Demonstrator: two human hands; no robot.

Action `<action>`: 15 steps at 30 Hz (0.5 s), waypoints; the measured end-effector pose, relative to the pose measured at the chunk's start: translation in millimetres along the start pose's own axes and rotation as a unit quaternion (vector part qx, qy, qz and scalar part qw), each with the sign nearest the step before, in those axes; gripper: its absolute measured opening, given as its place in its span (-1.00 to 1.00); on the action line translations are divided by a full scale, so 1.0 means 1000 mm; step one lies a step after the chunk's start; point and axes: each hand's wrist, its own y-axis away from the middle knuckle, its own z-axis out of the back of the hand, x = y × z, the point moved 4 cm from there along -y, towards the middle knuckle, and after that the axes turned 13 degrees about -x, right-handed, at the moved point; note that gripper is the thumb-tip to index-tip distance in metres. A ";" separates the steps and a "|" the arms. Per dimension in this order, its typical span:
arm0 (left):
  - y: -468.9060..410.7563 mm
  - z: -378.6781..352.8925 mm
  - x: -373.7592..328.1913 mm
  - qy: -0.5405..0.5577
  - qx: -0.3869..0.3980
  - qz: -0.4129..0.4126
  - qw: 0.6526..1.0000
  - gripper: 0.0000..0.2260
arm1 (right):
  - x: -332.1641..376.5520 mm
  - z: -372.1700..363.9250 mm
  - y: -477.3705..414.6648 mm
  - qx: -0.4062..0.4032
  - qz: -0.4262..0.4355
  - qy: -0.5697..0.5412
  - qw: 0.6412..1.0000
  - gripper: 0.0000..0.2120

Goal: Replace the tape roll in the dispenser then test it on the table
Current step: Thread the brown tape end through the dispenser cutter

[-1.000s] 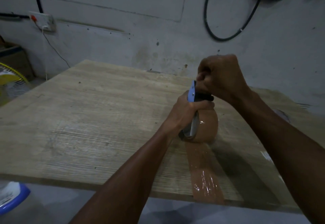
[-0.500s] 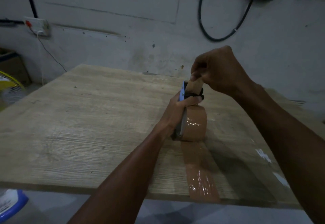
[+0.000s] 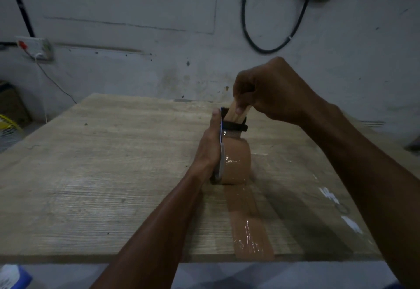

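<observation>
Hands: left (image 3: 208,145) grips dispenser (image 3: 223,129) holding tape roll (image 3: 236,163) | right (image 3: 270,93) pinches tape end (image 3: 238,112)

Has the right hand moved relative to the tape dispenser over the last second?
Yes. The right hand has lifted off the blue-and-black tape dispenser, pulling the brown tape end upward, away from the wooden table.

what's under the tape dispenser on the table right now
The tape dispenser stands on the wooden table, at the far end of a brown tape strip. Whether tape continues beneath it is hidden.
</observation>
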 end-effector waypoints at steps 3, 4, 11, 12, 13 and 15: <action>0.001 0.000 -0.001 -0.004 -0.010 0.012 1.000 -0.36 | 0.001 0.000 0.006 -0.008 0.003 0.025 1.000 -0.91; 0.000 0.002 0.001 -0.010 -0.026 0.015 0.999 -0.33 | 0.000 0.000 0.009 -0.025 -0.007 0.020 0.999 -0.92; 0.002 0.016 -0.013 -0.004 -0.132 0.081 0.988 -0.11 | 0.013 0.024 0.073 -0.350 -0.103 -0.047 0.930 -0.96; 0.004 0.013 -0.017 0.018 -0.137 0.073 0.988 -0.21 | 0.026 0.012 0.087 -0.325 -0.078 -0.045 0.941 -0.96; 0.006 0.011 -0.022 0.049 -0.151 0.060 0.985 -0.31 | 0.038 -0.007 0.101 -0.277 -0.058 -0.046 0.958 -0.94; 0.015 0.001 -0.030 0.107 -0.162 0.065 0.979 -0.43 | 0.054 -0.044 0.122 -0.165 -0.090 -0.032 0.982 -0.83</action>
